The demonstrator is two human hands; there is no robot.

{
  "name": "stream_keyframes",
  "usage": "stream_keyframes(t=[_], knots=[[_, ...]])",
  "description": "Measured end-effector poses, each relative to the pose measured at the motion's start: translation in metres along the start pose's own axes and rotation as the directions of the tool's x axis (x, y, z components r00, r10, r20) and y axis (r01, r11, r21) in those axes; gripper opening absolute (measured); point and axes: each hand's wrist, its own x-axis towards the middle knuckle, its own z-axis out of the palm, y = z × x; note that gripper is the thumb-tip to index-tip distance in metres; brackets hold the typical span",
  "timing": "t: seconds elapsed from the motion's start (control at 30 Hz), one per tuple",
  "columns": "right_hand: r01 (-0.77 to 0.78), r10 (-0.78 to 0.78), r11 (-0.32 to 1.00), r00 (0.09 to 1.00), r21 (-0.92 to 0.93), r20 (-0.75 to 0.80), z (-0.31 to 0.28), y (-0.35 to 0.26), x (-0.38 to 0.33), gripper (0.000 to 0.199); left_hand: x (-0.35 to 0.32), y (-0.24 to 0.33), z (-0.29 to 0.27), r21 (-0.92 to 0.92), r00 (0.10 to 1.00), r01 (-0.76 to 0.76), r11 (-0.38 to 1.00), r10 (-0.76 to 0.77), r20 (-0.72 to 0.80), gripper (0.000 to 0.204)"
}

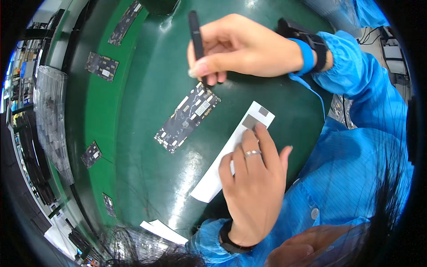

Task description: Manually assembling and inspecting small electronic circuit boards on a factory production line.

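My right hand (240,51) is closed around a slim black pen-like tool (195,33). Its lower end reaches the upper end of a long dark circuit board (184,118) lying on the green mat; whether the tip touches the board I cannot make out. My left hand (255,187) rests palm down with fingers stretched over a white strip (209,180). The strip bears a larger grey rectangular patch (250,121) and a smaller one (263,111) near its upper end. My fingertips lie at the larger patch. A blue wrist strap (306,58) with a cord circles my right wrist.
Several dark boards lie on the lighter green band at left: a long one (125,22), a wider one (101,66) and smaller ones (92,154) below. Clear plastic trays (51,115) stand along the left edge. White paper (163,231) lies near the bottom.
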Motion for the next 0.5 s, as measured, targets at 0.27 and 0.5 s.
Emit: stream_keyframes(t=[0.27, 0.5], knots=[[0.005, -0.005, 0.999, 1.0, -0.051, -0.004, 0.002, 0.01, 0.013, 0.03, 0.031, -0.027, 0.01, 0.142, 0.978, 0.124, 0.982, -0.096, -0.187, 0.083], [0.007, -0.004, 0.997, 0.999, -0.08, 0.034, 0.0, 0.008, 0.018, 0.031, 0.031, -0.03, 0.012, 0.12, 0.98, 0.101, 0.988, -0.079, -0.18, 0.082]])
